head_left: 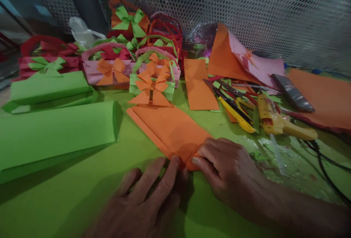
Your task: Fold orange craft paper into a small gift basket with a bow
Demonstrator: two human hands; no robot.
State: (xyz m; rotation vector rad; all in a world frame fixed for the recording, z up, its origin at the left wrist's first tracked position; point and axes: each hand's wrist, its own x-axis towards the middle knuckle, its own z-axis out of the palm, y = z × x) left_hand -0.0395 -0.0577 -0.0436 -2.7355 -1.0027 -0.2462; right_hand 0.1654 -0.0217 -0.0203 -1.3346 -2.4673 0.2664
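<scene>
A folded orange paper sheet (170, 124) lies slanted on the green tabletop, with a crease along its left edge and a fold at its near corner. My left hand (153, 194) has its fingers stretched out, the tips pressing on that near corner. With thumb and curled fingers, my right hand (227, 168) pinches the sheet's right near edge. Just beyond the sheet stands a small green paper basket (133, 84) with orange bows. Two folded green paper pieces (57, 132) lie to the left.
Finished-looking paper baskets (108, 66) with bows crowd the back. To the right are a yellow utility knife (238, 115), a yellow glue gun (274, 119) with its cable, a dark phone-like slab (292, 91), paper scraps and orange sheets (323, 95). A perforated metal panel (246, 7) rises behind.
</scene>
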